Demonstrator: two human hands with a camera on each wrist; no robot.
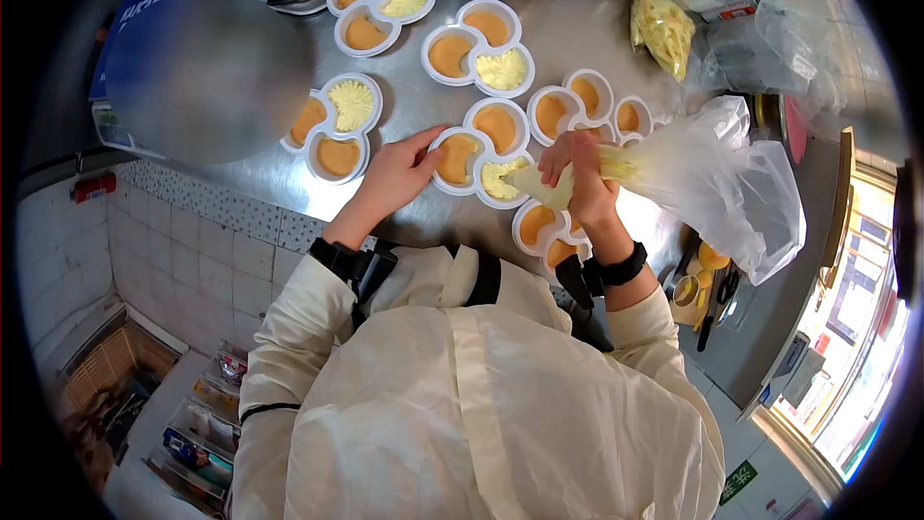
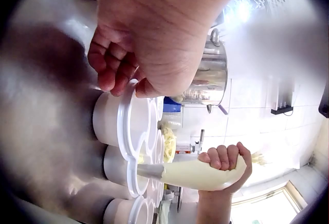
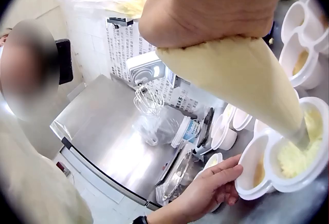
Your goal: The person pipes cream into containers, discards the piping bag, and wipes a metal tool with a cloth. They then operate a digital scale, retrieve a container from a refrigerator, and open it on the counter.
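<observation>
My left hand (image 1: 399,171) pinches the outer rim of a white three-cup container (image 1: 479,155) on the steel table. Two of its cups hold orange-brown filling (image 1: 496,125); pale yellow cream (image 3: 293,163) lies in the third. My right hand (image 1: 589,183) grips a full piping bag (image 2: 198,175) of pale cream, held slanting down. Its metal nozzle (image 2: 150,170) points into the cup with the cream, the tip right at the cream's surface. Behind the right hand, the loose clear plastic end of the bag (image 1: 717,183) spreads to the right.
More three-cup containers stand around: a filled one (image 1: 476,41) behind, others at left, and a container with orange-brown cups (image 1: 534,223) near my body. At back right lies a bag of yellow shreds (image 1: 662,34). Scissors (image 1: 727,284) and small tools lie at right.
</observation>
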